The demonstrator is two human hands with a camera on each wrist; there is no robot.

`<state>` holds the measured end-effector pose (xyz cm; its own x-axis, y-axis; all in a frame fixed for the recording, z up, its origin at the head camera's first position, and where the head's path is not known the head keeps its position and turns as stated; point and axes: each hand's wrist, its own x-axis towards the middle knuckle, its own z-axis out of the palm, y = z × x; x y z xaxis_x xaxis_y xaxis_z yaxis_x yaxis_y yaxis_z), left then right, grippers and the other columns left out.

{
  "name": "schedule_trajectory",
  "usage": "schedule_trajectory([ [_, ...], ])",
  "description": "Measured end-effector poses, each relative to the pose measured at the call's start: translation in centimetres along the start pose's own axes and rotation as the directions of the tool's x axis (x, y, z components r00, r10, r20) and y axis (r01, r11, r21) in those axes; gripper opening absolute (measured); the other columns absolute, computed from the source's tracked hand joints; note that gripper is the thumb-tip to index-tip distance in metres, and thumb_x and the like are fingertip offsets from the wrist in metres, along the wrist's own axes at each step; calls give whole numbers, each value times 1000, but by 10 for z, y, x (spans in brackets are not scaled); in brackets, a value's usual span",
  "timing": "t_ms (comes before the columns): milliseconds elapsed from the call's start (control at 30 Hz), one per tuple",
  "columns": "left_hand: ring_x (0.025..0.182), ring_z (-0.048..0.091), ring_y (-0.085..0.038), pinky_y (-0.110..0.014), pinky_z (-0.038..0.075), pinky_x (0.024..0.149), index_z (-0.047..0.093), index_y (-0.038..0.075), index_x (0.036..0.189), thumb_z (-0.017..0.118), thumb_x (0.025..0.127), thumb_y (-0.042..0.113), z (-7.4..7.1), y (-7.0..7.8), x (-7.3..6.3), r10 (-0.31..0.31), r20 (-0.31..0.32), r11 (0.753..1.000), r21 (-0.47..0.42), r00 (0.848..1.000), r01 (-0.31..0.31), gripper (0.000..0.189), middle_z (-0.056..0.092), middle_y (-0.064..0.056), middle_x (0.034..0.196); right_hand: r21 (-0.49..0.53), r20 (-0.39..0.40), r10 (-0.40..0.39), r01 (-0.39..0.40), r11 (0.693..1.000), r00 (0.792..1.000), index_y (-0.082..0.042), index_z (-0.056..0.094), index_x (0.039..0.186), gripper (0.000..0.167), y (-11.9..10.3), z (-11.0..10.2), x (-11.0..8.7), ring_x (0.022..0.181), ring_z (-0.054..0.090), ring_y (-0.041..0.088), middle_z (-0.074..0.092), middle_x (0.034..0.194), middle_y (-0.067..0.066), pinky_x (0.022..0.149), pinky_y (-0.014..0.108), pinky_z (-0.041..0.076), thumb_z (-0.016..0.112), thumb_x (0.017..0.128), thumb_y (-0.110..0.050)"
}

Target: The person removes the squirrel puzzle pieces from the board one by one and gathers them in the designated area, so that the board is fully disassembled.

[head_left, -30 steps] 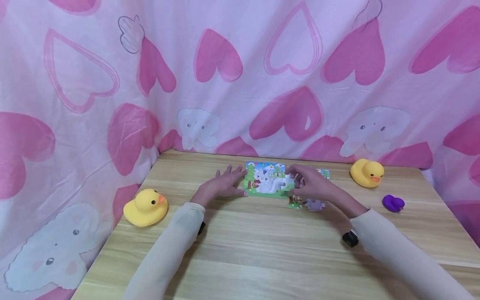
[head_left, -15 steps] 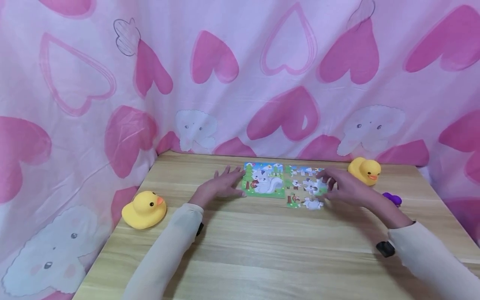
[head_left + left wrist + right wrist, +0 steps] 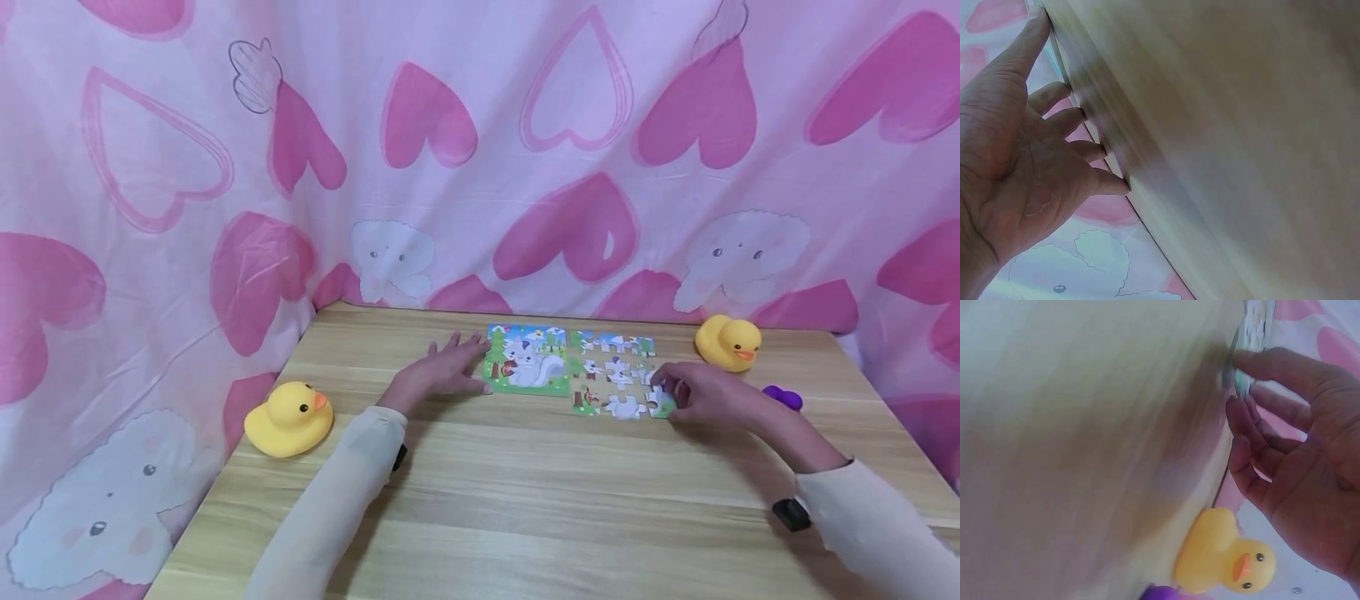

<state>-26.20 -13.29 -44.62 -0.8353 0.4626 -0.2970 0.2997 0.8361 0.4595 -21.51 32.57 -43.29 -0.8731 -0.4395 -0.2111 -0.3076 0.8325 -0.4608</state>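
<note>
In the head view, a flat picture card (image 3: pixel 527 360) showing a white squirrel lies toward the back of the table. My left hand (image 3: pixel 442 371) rests at its left edge, fingers spread; the left wrist view shows that hand (image 3: pixel 1032 144) with fingertips down on the tabletop. Right of the card, several jigsaw pieces (image 3: pixel 617 372) lie in loose rows with gaps between them. At the near right corner of these rows, my right hand (image 3: pixel 708 398) pinches a green-and-white jigsaw piece (image 3: pixel 663 403) between thumb and fingers. The right wrist view has this hand (image 3: pixel 1310 431) close over the table.
One yellow rubber duck (image 3: pixel 288 419) sits at the table's left edge. Another yellow duck (image 3: pixel 727 343) stands at the back right, with a small purple duck (image 3: pixel 783 397) partly behind my right wrist. A pink heart-print curtain (image 3: pixel 480 167) hangs behind the wooden table (image 3: pixel 480 500).
My right hand has moved right from the card's right edge, then nearer to me with the jigsaw piece, uncovering the loose rows. My left hand stays put. The head view has shifted slightly.
</note>
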Motion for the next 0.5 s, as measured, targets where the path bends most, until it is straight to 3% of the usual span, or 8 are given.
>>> schedule_trajectory([
  [500,167,-3,-40,-71,-5,131,26,23,170,73,97,51,-2,-1,2,-7,-16,1000,2,1000,7,91,10,-5,181,12,27,-25,25,1000,999,-10,63,134,53,7,4,2,96,59,18,67,106,0,78,23,56,86,87,-16],
])
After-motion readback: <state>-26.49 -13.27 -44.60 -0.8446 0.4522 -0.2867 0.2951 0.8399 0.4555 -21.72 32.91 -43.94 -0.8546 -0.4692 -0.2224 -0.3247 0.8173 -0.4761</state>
